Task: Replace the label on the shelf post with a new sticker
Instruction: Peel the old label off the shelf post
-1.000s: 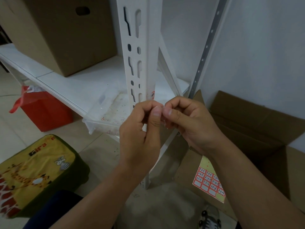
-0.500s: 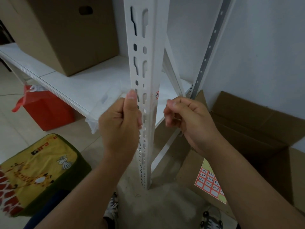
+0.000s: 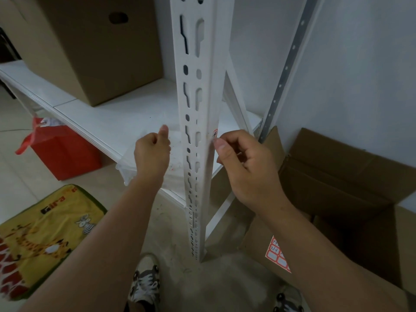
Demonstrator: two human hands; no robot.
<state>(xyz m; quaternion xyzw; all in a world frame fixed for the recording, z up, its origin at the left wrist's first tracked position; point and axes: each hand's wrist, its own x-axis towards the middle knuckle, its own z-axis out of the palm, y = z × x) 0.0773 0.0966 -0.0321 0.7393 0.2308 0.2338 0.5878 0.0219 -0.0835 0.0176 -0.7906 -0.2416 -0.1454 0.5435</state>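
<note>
Head view: 2 hands flanking a white slotted shelf post [image 3: 198,122]. Small red-bordered label [image 3: 215,134] stuck on the post's right face, just above the right hand [image 3: 245,163], thumb and forefinger pinched together at the post edge right below the label. Left hand [image 3: 152,154] left of the post, fingers curled, thumb up; grip contents unclear. Red-bordered sticker sheet [image 3: 276,255] on the cardboard box [image 3: 337,176] lower right.
</note>
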